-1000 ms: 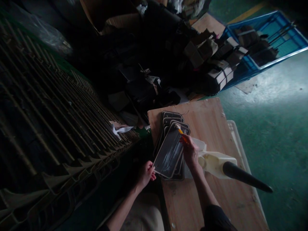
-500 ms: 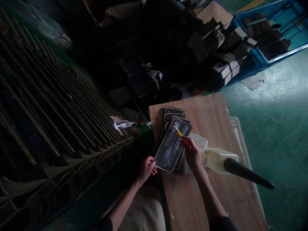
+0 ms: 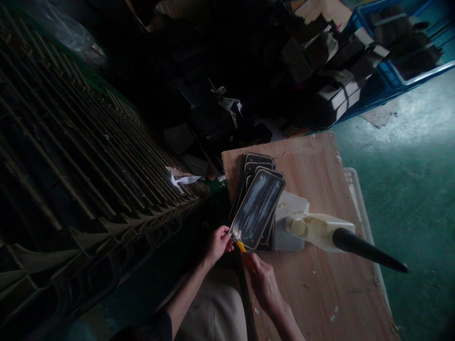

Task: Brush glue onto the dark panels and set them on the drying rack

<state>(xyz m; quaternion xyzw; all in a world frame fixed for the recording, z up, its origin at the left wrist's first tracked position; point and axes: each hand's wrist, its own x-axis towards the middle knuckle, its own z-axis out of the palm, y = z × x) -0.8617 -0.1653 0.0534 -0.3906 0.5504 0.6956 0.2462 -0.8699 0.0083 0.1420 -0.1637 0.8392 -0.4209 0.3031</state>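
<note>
My left hand pinches the lower left corner of a dark rectangular panel with rounded corners and a pale rim. Whitish streaks run along the panel's face. In my right hand is a small brush with a yellow handle; its pale bristles touch the panel near the lower left corner, close to my left fingers. Beneath the panel lies a stack of similar dark panels, fanned out unevenly. Right of the stack, a cream plastic bottle with a long black nozzle lies on a grey-white sheet.
The stack rests on a wooden board with a white plastic edge showing beneath its right side. A long rack of upright dark slats fills the left. Behind are bundled pieces and a blue crate.
My right hand has brought the brush down and left, from the panel's upper part to its lower left corner. My left hand still holds that corner. The view has shifted slightly.
</note>
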